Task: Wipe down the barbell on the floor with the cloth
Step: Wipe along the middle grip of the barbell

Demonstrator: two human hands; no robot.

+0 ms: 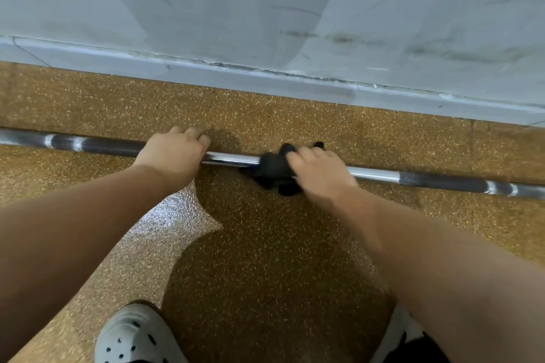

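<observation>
Left arm: bare, stretched forward and down.
Left hand point(174, 153): knuckles up, fingers curled closed in an overhand grip.
Right arm: bare, stretched forward.
Right hand point(320, 172): palm down, fingers curled, slightly blurred.

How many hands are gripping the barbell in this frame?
2. The left hand is closed bare on the barbell left of centre; the right hand presses the black cloth around the bar to its right. Fingers curl behind, partly hidden.
</observation>
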